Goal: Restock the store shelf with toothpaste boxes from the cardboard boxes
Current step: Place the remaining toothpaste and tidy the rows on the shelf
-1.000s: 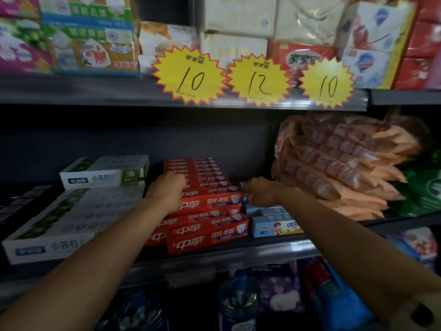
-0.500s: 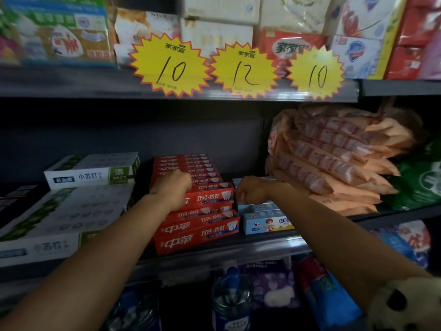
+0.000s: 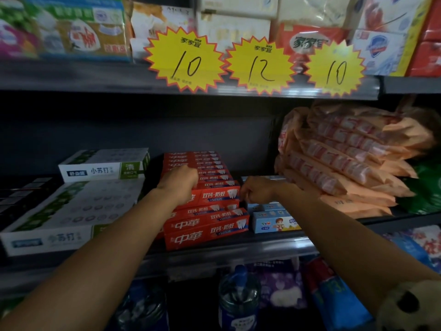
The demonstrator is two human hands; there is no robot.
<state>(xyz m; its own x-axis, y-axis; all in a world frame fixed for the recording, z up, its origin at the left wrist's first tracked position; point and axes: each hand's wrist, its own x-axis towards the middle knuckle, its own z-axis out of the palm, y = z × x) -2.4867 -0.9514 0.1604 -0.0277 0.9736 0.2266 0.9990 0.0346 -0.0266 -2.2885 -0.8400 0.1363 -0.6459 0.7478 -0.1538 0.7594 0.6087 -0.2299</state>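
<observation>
Head view. Both forearms stretched forward and up from the near corners, converging on the middle shelf (image 3: 238, 253).

Left hand (image 3: 180, 186) knuckles up, fingers curled down over the near left part of the upper red toothpaste boxes (image 3: 210, 194), gripping the top of the stack; fingertips hidden behind the knuckles.

Right hand (image 3: 259, 189) just right of the stack, wrist bent, fingers curled in at the right end of the same upper red box, resting above the small blue boxes (image 3: 274, 220); whether pinching the box end or merely touching, cannot tell.

Red stack near the shelf's front edge, centre, several rows running to the far wall. White-and-green toothpaste boxes (image 3: 71, 211) just left of it. Orange wrapped packs (image 3: 346, 158) piled on the right, leaning. Three yellow starburst price tags (image 3: 260, 65) on the upper shelf lip, reading 10, 12, 10. Bottle (image 3: 238, 299) below, near centre.
</observation>
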